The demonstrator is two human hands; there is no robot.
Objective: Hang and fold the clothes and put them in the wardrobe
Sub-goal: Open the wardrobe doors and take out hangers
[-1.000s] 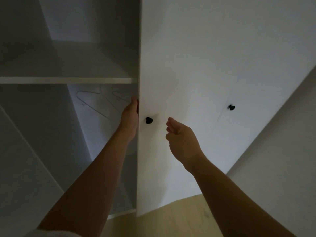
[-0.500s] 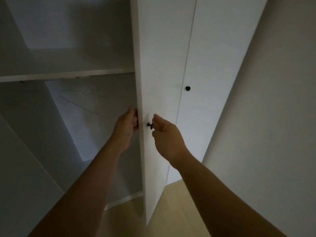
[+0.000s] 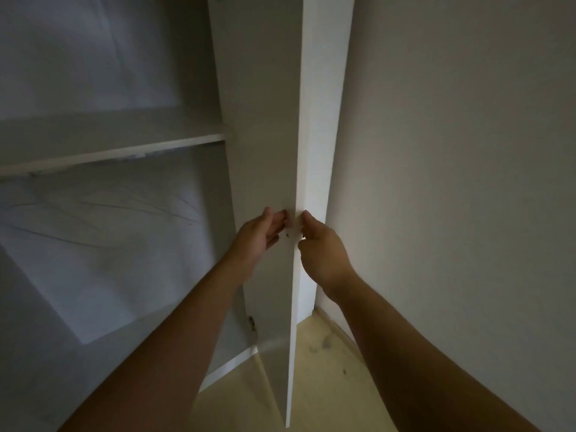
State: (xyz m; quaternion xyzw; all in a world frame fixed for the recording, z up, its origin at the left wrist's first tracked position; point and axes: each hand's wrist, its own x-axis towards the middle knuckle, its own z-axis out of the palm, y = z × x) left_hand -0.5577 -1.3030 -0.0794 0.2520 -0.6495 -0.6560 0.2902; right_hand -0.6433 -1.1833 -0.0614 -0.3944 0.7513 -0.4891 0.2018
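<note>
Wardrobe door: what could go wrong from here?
1. The right hand grips the outer side of the wardrobe door, close to the wall; swinging the door wider may trap it.
2. Fingers of the left hand lie by the door's edge and could get pinched on closing.

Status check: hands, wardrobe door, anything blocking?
Left hand flat on inner face of wardrobe door; right hand grips its outer side, knob hidden. Door open, edge-on to camera. No clothes in view; nothing seen in its way.
</note>
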